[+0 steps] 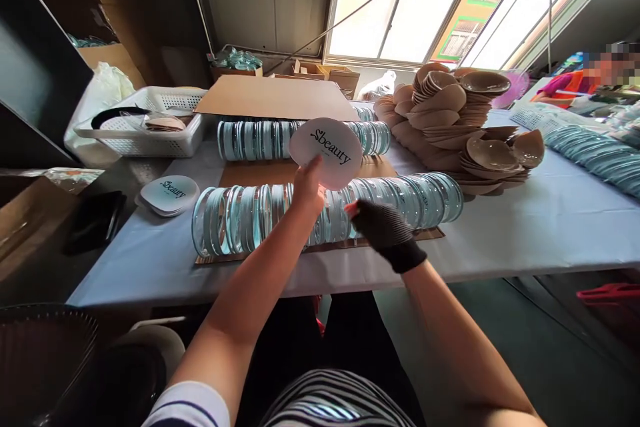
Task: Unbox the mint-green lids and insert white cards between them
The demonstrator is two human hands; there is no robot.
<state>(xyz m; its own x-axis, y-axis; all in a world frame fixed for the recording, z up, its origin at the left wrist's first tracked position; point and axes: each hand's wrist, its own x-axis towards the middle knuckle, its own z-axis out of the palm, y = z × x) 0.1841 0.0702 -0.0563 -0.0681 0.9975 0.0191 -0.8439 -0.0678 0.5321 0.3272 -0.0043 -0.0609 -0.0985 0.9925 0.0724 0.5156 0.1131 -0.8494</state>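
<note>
My left hand (309, 185) is bare and pinches a white rounded printed pad (327, 170) by its lower edge, its "beauty" lettering facing me. Below and to the right, my right hand (383, 223) wears a dark fingerless glove. Its fingers are curled together, and I cannot make out anything in them. That hand is in front of a long row of clear, glass-like round pieces (250, 217) standing on edge on cardboard. A second such row (374, 138) lies behind the held pad. At the left, a small stack of similar printed pads (170, 195) rests on the table.
Heaped beige curved shells (440, 113) stand at the right of the table (575, 227). More clear pieces (595, 153) lie at far right, near a person in orange (575, 87). A white basket (150, 133) and a cardboard sheet (275, 99) are behind.
</note>
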